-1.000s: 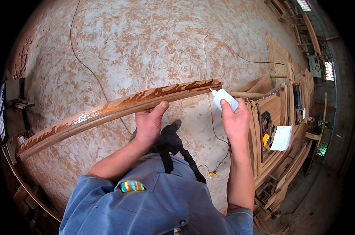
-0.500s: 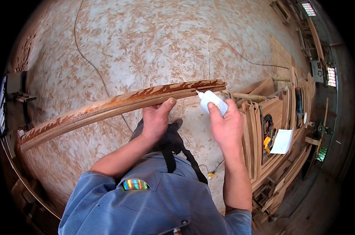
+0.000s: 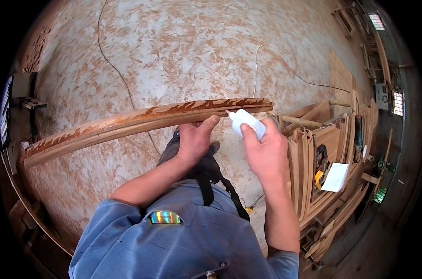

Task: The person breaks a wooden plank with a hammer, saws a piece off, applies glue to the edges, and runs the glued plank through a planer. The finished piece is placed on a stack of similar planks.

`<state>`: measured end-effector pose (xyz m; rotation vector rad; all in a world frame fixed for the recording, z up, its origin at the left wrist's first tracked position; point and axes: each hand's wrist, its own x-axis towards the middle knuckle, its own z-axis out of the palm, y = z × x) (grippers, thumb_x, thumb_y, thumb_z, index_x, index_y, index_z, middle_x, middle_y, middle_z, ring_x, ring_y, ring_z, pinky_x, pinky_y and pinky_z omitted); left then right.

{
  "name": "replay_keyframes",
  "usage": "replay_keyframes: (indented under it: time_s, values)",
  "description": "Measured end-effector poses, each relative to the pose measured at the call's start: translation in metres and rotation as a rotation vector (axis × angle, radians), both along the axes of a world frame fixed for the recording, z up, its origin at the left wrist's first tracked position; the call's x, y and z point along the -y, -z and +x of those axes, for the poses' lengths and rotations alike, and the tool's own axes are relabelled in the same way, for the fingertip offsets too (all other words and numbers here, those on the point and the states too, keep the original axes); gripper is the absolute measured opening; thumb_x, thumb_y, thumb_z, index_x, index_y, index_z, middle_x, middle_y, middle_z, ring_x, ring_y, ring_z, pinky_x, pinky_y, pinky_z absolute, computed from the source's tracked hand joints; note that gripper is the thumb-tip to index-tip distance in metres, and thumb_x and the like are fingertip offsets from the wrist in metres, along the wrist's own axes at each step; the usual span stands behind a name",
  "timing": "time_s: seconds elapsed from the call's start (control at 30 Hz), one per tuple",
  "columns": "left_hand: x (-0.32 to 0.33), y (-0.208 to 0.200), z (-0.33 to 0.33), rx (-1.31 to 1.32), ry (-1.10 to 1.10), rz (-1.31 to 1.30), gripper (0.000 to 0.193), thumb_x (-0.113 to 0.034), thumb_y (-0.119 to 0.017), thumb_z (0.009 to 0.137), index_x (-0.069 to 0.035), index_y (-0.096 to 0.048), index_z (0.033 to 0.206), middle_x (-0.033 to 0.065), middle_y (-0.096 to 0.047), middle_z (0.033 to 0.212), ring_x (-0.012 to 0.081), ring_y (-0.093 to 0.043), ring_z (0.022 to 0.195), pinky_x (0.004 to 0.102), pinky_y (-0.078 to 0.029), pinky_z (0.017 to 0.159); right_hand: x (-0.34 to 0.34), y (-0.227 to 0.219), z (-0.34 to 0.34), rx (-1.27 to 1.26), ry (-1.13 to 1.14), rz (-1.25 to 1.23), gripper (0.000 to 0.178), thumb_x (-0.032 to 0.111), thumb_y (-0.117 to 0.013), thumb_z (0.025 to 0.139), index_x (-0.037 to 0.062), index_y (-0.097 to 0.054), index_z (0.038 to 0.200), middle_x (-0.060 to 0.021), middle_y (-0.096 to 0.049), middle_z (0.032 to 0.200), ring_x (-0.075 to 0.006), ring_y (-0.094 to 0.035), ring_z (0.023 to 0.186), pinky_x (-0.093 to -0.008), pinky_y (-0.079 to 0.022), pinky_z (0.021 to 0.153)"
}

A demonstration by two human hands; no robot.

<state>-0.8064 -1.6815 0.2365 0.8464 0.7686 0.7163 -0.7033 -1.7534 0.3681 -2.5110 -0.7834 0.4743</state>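
Note:
A long wooden board (image 3: 141, 122) runs across in front of me, from the far left to just past my right hand. Reddish-brown wet-looking streaks cover its upper face, and a groove shows along its near side. My left hand (image 3: 195, 139) grips the board from below right of its middle, thumb on the near edge. My right hand (image 3: 268, 151) is closed around a white squeeze bottle (image 3: 248, 123). The bottle's narrow nozzle points left, close to the board's near side; whether it touches the wood I cannot tell.
To the right, wooden panels and strips (image 3: 300, 174) stand together, with a white paper sheet (image 3: 335, 177) and a black and yellow tool (image 3: 319, 167) on them. A dark cable (image 3: 111, 64) and a thin pale cord (image 3: 256, 65) lie on the blotchy floor (image 3: 183, 51).
The bottle's nozzle has moved left along the board, nearer my left thumb. My left hand shows slightly further right, still holding the board. The board's left end appears higher as the view shifts.

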Motion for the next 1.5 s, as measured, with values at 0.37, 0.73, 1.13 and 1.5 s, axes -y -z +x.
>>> replay_keyframes:
  time_s: [0.37,0.73,1.13,1.5]
  values:
    - [-0.006,0.005,0.005,0.041,0.068,-0.046,0.017,-0.003,-0.065,0.085,0.002,-0.06,0.101,0.0082,-0.066,0.097,0.0145,-0.061,0.09,0.0298,-0.049,0.081,-0.017,0.001,-0.01,-0.044,-0.096,0.026,0.029,0.028,-0.066,0.081,-0.0003,-0.059,0.085,-0.0221,-0.063,0.069,-0.0386,-0.064,0.066,-0.0445,-0.05,0.059]
    - [-0.008,0.008,0.003,-0.135,0.143,0.168,0.017,0.003,-0.06,0.078,0.0,-0.061,0.094,0.0096,-0.066,0.091,0.0179,-0.062,0.086,0.0347,-0.05,0.073,-0.037,-0.001,-0.023,-0.048,-0.191,0.069,0.028,0.024,-0.069,0.08,-0.0012,-0.057,0.082,-0.0209,-0.061,0.066,-0.0351,-0.062,0.06,-0.041,-0.048,0.057]
    - [-0.007,0.021,-0.002,-0.05,0.166,-0.135,0.019,-0.002,-0.061,0.082,-0.003,-0.06,0.1,0.008,-0.066,0.095,0.0168,-0.062,0.089,0.033,-0.05,0.078,-0.061,-0.004,-0.031,-0.105,-0.217,0.008,0.03,0.025,-0.07,0.079,-0.0024,-0.06,0.088,-0.0191,-0.062,0.068,-0.0261,-0.064,0.063,-0.0364,-0.049,0.06]
    - [-0.192,-0.019,-0.046,-0.102,0.614,0.199,0.036,-0.012,-0.066,0.078,0.003,-0.056,0.109,0.0052,-0.06,0.098,0.0141,-0.053,0.089,0.0287,-0.043,0.08,-0.049,-0.021,0.048,-0.943,0.212,0.77,0.033,0.022,-0.059,0.09,-0.0008,-0.049,0.111,-0.0087,-0.057,0.063,-0.0125,-0.047,0.041,-0.0249,-0.036,0.036]
